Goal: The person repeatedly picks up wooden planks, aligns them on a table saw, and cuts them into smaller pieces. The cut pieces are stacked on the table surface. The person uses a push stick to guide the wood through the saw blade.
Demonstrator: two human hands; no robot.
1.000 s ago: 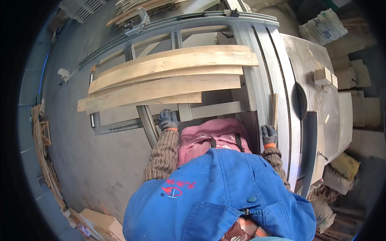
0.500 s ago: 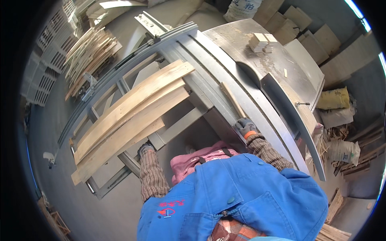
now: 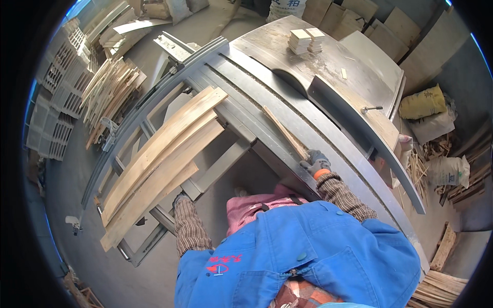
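Note:
My right hand [image 3: 317, 163], in a grey glove with an orange cuff, is closed on the near end of a narrow wooden strip [image 3: 284, 132]. The strip lies slantwise along the metal sliding table [image 3: 246, 87] of a panel saw. My left hand [image 3: 180, 199], gloved too, is low at the metal outrigger frame [image 3: 191, 190], close to the near edge of the stacked planks. Its fingers are hidden from sight. Several long pale planks [image 3: 159, 149] rest across that frame, overlapping one another.
Right of the sliding table stands a grey fence [image 3: 354, 133] with a clamp handle [image 3: 372, 109]. Small stacked wood blocks [image 3: 306, 41] sit on the saw's far tabletop. A heap of wood strips [image 3: 110, 97] lies at left; sacks [image 3: 423, 102] stand at right.
The view has turned, so the saw and planks appear shifted left. My right hand's fingers now close round the strip's end, and the strip looks turned more on its edge.

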